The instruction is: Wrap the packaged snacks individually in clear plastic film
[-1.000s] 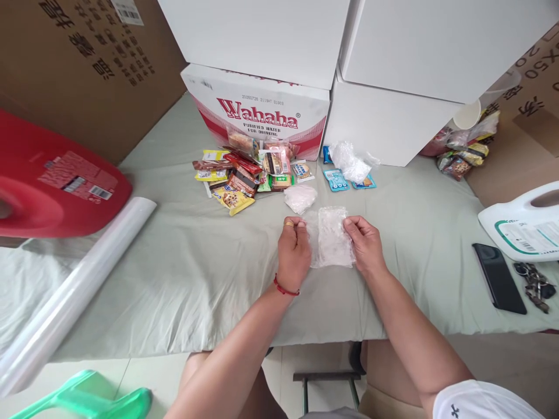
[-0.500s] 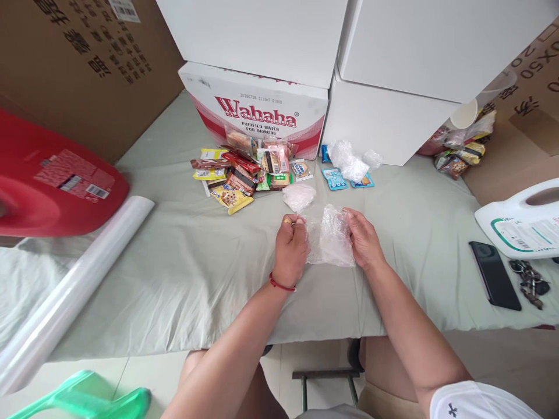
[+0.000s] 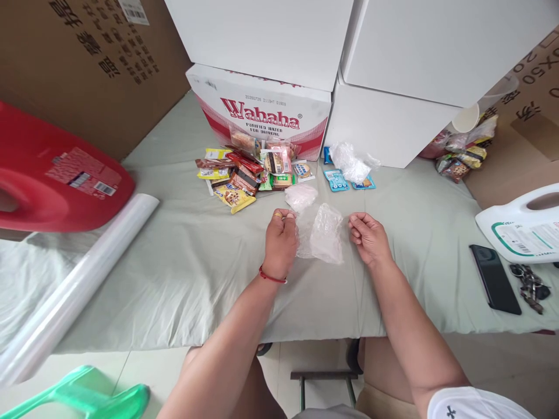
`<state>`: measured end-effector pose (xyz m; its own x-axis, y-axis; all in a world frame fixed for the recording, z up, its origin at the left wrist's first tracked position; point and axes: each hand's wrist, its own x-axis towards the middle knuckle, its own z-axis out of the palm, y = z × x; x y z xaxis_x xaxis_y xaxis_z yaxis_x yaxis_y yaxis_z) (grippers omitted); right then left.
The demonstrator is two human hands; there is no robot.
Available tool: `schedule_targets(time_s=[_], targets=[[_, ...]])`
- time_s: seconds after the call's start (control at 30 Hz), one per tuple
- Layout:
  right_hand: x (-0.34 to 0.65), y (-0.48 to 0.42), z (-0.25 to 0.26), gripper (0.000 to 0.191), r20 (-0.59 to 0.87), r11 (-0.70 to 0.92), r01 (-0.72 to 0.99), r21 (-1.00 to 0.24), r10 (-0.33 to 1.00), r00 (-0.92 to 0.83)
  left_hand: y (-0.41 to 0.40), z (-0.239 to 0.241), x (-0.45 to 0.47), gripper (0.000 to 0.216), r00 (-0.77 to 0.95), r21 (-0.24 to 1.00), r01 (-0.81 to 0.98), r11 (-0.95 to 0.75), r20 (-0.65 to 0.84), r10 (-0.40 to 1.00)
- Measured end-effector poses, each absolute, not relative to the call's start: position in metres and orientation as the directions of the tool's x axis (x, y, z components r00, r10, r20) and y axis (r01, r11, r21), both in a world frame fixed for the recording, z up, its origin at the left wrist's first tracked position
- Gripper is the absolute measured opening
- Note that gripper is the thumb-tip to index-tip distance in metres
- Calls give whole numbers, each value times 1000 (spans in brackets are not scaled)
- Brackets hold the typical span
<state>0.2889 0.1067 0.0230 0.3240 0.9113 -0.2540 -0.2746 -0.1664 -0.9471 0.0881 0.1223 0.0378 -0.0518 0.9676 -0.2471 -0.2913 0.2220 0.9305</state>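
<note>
My left hand (image 3: 279,240) pinches the left edge of a crumpled piece of clear plastic film (image 3: 322,234) that lies on the pale green tablecloth (image 3: 183,273). My right hand (image 3: 369,237) rests just right of the film with its fingers curled, a small gap between it and the plastic, and nothing shows in it. A second wad of clear film (image 3: 300,196) lies just beyond my left hand. Behind it sits a pile of snack packets (image 3: 244,172).
A roll of cling film (image 3: 74,291) lies at the left beside a red jug (image 3: 52,180). White boxes and a Wahaha carton (image 3: 262,113) stand at the back. A phone (image 3: 495,278), keys (image 3: 530,286) and a white jug (image 3: 524,224) lie at the right.
My right hand has let go of the film and drawn slightly right. The film, flat a second ago, is now bunched up toward my left hand.
</note>
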Motion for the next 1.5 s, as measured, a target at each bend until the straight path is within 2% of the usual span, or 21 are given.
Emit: schedule_targets(time_s=[0.13, 0.23, 0.33, 0.4, 0.47, 0.53, 0.63, 0.73, 1.07, 1.2, 1.37, 1.43, 1.5], targets=[[288, 105, 23, 37, -195, -116, -238, -964, 919, 343, 121, 40, 89, 12, -58, 928, -289, 236, -263, 963], [282, 103, 16, 34, -100, -104, -5, -995, 948, 301, 117, 36, 95, 15, 2, 933, -275, 234, -243, 970], [276, 101, 8, 29, 11, -51, 278, -959, 976, 215, 112, 29, 100, 19, 55, 946, -244, 214, -207, 977], [275, 100, 6, 23, 37, -23, 334, -942, 984, 173, 110, 27, 102, 20, 60, 958, -216, 189, -180, 982], [277, 100, 9, 22, -6, -51, 243, -969, 983, 181, 111, 26, 101, 19, 59, 960, -210, 185, -177, 982], [281, 101, 14, 26, -107, -118, 47, -992, 975, 196, 115, 29, 97, 17, 50, 956, -216, 197, -191, 980], [289, 102, 23, 35, -225, -186, -214, -959, 958, 176, 123, 35, 86, 14, 8, 951, -224, 214, -218, 976], [298, 103, 26, 42, -250, -188, -290, -938, 949, 193, 130, 41, 74, 12, -38, 942, -247, 227, -244, 969], [318, 110, 26, 38, -197, -96, -318, -943, 932, 303, 144, 45, 49, 10, -187, 959, -227, 169, -213, 959], [319, 111, 26, 37, -199, -107, -311, -945, 938, 283, 144, 41, 37, 15, -214, 974, -179, 141, -178, 960], [325, 105, 30, 33, -135, -88, -168, -982, 946, 294, 142, 38, 30, 24, -126, 987, -148, 64, -83, 989], [331, 96, 39, 32, -82, -51, -96, -994, 935, 345, 144, 37, 30, 23, -83, 994, -90, 69, -76, 994], [336, 81, 52, 29, -17, -30, 27, -999, 918, 396, 147, 34, 34, 23, -127, 997, 26, 72, -68, 990]])
